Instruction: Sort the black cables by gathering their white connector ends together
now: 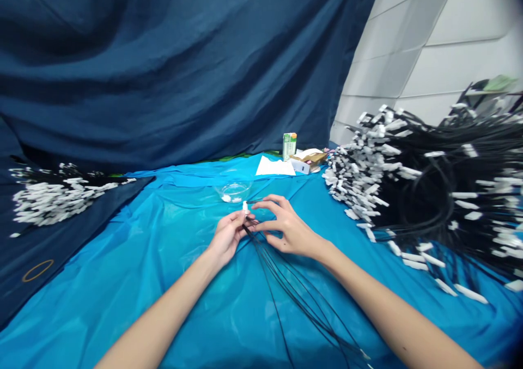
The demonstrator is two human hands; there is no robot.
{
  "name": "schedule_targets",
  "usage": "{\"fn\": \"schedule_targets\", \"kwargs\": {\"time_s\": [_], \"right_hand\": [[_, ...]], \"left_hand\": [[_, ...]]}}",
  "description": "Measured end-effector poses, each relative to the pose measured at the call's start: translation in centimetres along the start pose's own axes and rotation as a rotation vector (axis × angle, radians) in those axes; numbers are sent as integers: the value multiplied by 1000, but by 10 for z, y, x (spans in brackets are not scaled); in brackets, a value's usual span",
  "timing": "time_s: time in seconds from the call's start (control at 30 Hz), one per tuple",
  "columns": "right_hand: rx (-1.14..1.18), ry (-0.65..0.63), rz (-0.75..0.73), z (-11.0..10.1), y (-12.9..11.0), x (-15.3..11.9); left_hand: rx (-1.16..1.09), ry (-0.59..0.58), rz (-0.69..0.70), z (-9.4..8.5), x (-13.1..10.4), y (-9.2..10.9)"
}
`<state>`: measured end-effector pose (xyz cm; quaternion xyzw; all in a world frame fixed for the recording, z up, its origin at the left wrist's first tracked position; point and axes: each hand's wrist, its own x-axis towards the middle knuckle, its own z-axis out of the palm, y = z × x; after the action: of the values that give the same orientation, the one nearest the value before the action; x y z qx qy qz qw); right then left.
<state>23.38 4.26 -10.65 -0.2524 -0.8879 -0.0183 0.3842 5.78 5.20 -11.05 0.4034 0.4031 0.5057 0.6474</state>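
Observation:
Pinched in my left hand (230, 235) is a small white connector (245, 206), held upright by the thumb and fingers. Thin black wires (281, 282) run from this hand toward the lower right and lie over the blue cloth. My right hand (286, 227) is beside it, fingers spread and curved around the connector and wires. A short dark wire end shows by the right index fingertip; whether the fingertips touch it I cannot tell. Just beyond the hands sits a clear round dish (234, 190) with a few white pieces inside.
A large heap of black cables with white connectors (359, 167) fills the right side. At the left, a smaller bundle (61, 200) lies on dark cloth near a tan rubber band (38, 270). White paper (275, 167), a small carton (289, 146) and an opened box (308, 160) stand behind.

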Motion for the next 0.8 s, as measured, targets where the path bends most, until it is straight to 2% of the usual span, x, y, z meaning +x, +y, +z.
{"fn": "schedule_targets", "kwargs": {"time_s": [0.2, 0.33, 0.4, 0.47, 0.53, 0.6, 0.7, 0.8], "right_hand": [[2, -7, -29, 4, 3, 1], [227, 125, 23, 7, 3, 2], [455, 216, 119, 5, 2, 4], [734, 315, 290, 1, 1, 7], [1023, 455, 478, -4, 3, 8], [1230, 625, 606, -11, 7, 9], [1219, 836, 690, -20, 16, 8], [950, 930, 703, -24, 22, 7]], "left_hand": [[-10, 6, -30, -3, 2, -2], [-12, 46, -34, -1, 1, -1], [0, 55, -38, 1, 0, 0], [20, 58, -38, 1, 0, 0], [35, 52, -31, 1, 0, 1], [44, 42, -21, 1, 0, 0], [62, 25, -18, 1, 0, 0], [81, 13, -19, 2, -1, -2]]}}
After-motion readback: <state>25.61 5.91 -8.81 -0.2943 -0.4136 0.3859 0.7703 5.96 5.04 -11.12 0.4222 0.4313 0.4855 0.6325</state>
